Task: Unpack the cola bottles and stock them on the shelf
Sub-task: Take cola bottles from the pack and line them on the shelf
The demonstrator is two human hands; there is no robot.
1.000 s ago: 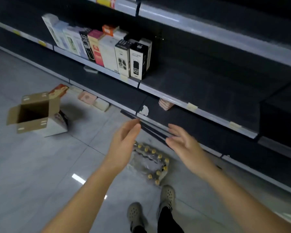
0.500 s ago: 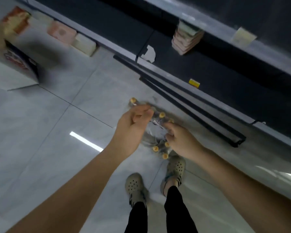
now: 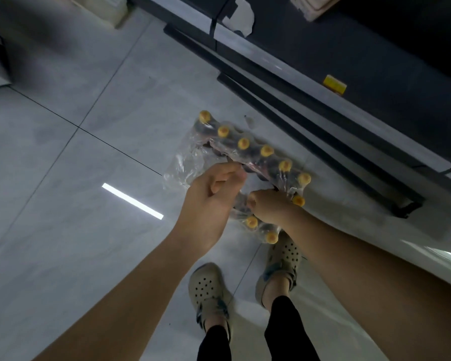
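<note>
A grey tiled floor (image 3: 63,178) runs beside the dark bottom shelf (image 3: 375,61), with black strips (image 3: 297,110) lying along its foot. A shrink-wrapped pack of cola bottles (image 3: 255,162), yellow caps up, stands on the floor before a person's shoes (image 3: 208,290). The left hand (image 3: 211,199) pinches the clear wrap; the right hand (image 3: 268,207), fingers curled, grips the pack's near side.

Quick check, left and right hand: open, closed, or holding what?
Left hand: closed, pinching the plastic wrap of the cola bottle pack.
Right hand: closed, gripping the same wrap.
</note>
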